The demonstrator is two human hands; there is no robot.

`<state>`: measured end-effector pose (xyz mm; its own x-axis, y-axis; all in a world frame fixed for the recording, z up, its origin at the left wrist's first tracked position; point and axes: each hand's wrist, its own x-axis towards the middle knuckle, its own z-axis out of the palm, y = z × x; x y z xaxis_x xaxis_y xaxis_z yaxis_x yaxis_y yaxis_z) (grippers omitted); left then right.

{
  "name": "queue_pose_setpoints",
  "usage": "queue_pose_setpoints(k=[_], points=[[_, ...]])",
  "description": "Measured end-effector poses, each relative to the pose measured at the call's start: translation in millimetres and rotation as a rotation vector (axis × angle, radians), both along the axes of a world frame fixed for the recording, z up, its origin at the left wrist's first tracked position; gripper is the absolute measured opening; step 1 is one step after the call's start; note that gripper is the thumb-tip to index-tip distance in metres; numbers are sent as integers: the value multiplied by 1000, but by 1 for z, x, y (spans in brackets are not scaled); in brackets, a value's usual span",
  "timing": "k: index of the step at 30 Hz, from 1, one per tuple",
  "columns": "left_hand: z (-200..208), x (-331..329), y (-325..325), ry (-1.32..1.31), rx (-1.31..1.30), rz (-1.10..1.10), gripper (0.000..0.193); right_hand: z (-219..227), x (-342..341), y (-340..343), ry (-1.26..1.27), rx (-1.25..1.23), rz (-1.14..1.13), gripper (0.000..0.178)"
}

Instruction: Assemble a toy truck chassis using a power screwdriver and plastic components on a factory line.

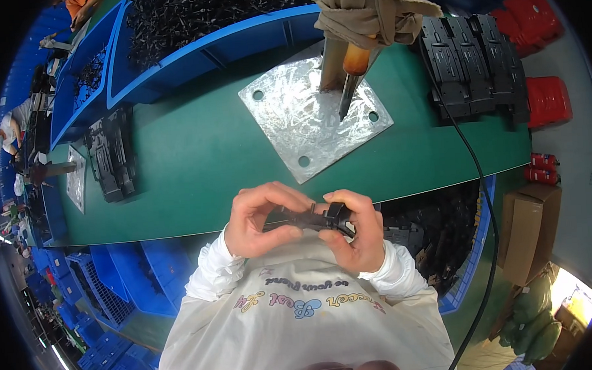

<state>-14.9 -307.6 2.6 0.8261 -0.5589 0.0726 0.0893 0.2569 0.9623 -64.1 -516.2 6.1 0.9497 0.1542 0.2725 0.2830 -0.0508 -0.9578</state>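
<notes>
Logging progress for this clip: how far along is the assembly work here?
Done, apparently: black parts stacked in a row at the far right of the green table. In hand: left hand and right hand grip one small black part. Left: loose black pieces fill the blue bin.

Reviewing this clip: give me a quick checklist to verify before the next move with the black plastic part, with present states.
1. Left hand grips the black plastic part: ok.
2. Right hand grips its other end: ok.
3. Part held clear of the green table: ok.
4. Part fully seated or clicked together: cannot tell, fingers cover it.
5. Metal plate bare under the tool tip: ok.
6. Black cable clear of hands: ok.
</notes>
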Motion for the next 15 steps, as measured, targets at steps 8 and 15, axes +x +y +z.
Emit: queue_pose_setpoints(k=[8,15], points=[[5,-8,-12,-42,163,136,32,-9,9,-3,189,153,2,44],[14,-14,-25,70,227,278,30,-10,-6,7,-365,-473,-326,50]])
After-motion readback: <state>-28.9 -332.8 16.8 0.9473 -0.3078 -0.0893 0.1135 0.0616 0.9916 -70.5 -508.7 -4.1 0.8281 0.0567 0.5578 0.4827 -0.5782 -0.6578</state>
